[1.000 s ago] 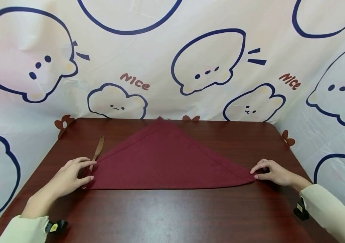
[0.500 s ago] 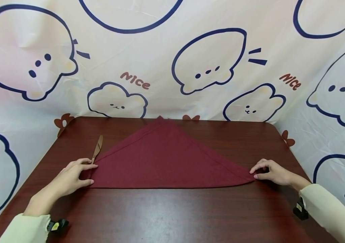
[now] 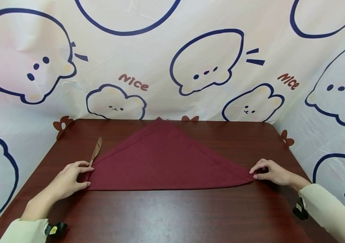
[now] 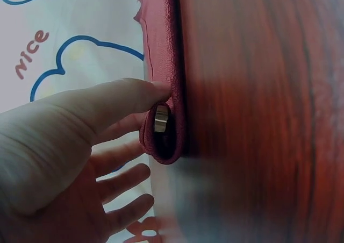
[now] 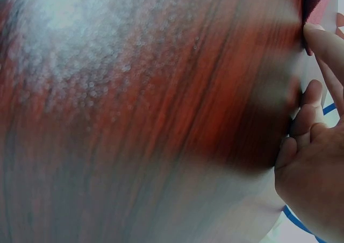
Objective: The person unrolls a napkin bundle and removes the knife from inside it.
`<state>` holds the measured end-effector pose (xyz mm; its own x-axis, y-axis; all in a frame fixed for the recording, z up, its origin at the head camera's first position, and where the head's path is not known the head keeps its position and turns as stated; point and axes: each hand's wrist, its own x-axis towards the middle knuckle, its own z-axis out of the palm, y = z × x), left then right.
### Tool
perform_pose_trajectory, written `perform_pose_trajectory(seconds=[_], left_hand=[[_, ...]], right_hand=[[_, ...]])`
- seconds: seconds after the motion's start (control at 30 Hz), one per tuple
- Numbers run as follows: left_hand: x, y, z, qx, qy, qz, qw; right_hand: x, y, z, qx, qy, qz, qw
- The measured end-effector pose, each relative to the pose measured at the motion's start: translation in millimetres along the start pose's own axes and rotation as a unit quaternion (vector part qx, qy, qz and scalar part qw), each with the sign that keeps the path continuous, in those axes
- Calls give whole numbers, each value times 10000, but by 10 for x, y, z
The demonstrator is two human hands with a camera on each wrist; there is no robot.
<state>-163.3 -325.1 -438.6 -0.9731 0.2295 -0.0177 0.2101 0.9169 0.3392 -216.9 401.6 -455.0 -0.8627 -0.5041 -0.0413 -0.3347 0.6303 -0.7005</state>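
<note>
A dark red cloth napkin [image 3: 166, 158] lies folded as a wide triangle, its peak toward the far table edge. My left hand [image 3: 64, 179] pinches its left end, thumb at the near edge and fingers farther up. A gold-coloured table knife [image 3: 96, 148] points away from me there, its blade showing beyond the cloth. In the left wrist view, the knife's handle end [image 4: 160, 119] sits inside the rolled cloth fold [image 4: 171, 141], under my thumb. At the opposite corner, my right hand [image 3: 270, 172] pinches the napkin's tip [image 5: 316, 1] between thumb and fingers.
The glossy dark wood table [image 3: 166, 216] has rounded far corners. Pale fabric printed with cartoon bears [image 3: 116, 101] hangs behind the table and along its sides.
The napkin's left end has been turned over the knife's handle, which showed beside my fingers before. My left hand has shifted slightly; the right hand keeps its grip on the corner.
</note>
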Motion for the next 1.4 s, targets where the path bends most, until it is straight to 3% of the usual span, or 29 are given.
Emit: perform_pose_trajectory(seconds=[0.53,0.93,1.4], left_hand=[[-82,-116,-51,-138,60,-188,9997],[-95,-262,-83,-371,166,-100,9991],[-107,-386,-53,-383,-2,-299,9988]], right_hand=[[-11,-23,3,-66,12,-279,9996],[3,-18,-12,-36,-46,-91,9999],[1,-47,-10,12,-8,-113,9999]])
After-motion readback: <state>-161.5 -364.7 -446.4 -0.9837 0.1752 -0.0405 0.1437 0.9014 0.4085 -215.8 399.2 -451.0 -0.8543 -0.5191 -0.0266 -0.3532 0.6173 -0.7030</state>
